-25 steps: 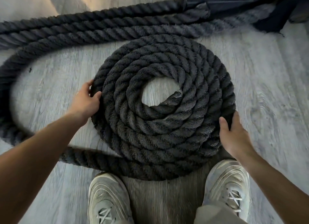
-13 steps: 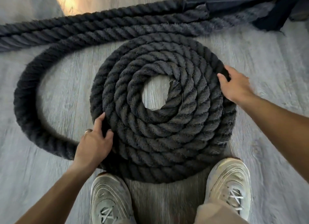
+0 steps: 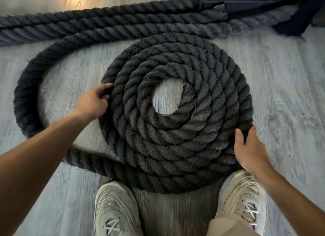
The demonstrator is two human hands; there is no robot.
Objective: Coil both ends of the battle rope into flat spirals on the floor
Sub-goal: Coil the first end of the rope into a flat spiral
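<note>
Head view, single frame. I log the battle rope [image 3: 175, 144] wound into a flat spiral that fills the centre of the frame, lying on the grey wood-grain floor [image 3: 284, 88]. I count roughly five turns around a small open core, where bare floor shows through. The rope end [image 3: 187, 92] sits on the right side of that core and looks taped or frayed; I cannot tell which at this sharpness.

From the spiral's lower left edge the uncoiled rope runs out in a wide loop [image 3: 24, 95] along the left of the frame, then bends back toward the upper right. Two more straight runs of rope [image 3: 109, 19] lie side by side across the top, touching each other. A dark strap or sleeve [image 3: 246, 1] covers the rope at the upper right corner.

Left hand [image 3: 92, 102]: at the spiral's left edge, fingers curled over the outermost turn, gripping it. Right hand [image 3: 249, 149]: at the lower right edge, fingers straight and pressed flat against the outer turn, thumb up beside it. The hands are well apart, with the coil between them.

Two pale sneakers show at the bottom of the frame, left shoe [image 3: 114, 211] and right shoe [image 3: 244, 202], toes just beside the spiral's near rim.
</note>
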